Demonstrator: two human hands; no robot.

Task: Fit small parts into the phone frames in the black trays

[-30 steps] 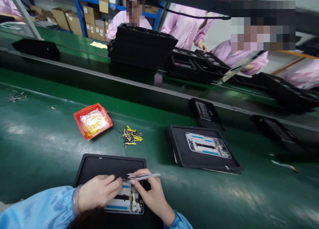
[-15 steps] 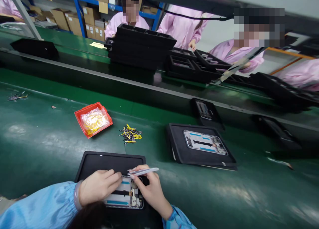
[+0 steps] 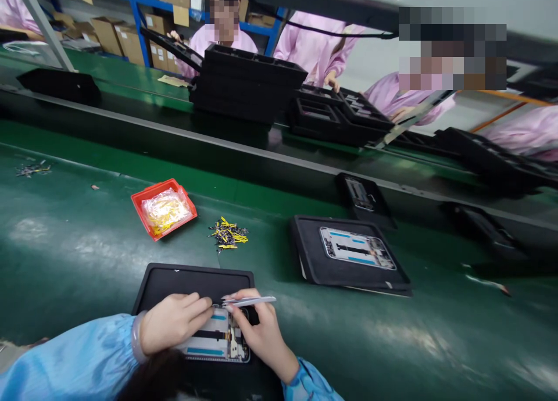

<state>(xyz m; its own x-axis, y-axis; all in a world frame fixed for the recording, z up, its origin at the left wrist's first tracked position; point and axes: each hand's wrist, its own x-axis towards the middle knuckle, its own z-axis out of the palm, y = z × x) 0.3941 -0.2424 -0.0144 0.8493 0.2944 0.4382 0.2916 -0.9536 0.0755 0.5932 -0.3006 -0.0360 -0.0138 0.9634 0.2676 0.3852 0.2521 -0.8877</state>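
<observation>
An opened phone frame [image 3: 209, 346] with blue strips, a black ribbon cable and a bared circuit board lies in a black tray [image 3: 187, 282]. My left hand [image 3: 176, 325] reaches over its left part, fingers together and fingertips on the upper edge; what lies under them is hidden. In my right hand [image 3: 264, 331] are silver tweezers [image 3: 257, 300], pinched between thumb and fingers. Their tips point left to the frame's upper edge, close beside my left fingertips. Any small part between the tips is too small to make out.
Beyond the tray are a red bin [image 3: 189, 209] holding a plastic bag of yellow strips and a loose pile of yellow-black strips [image 3: 231, 233]. To the right, another phone frame [image 3: 357, 248] rests on stacked black trays [image 3: 305, 256]. Co-workers in pink sit behind a tall tray stack [image 3: 248, 87].
My hands and the tweezers stay almost in place at the phone frame's upper edge. Across the line, a co-worker has raised a black tray beside the tall stack.
</observation>
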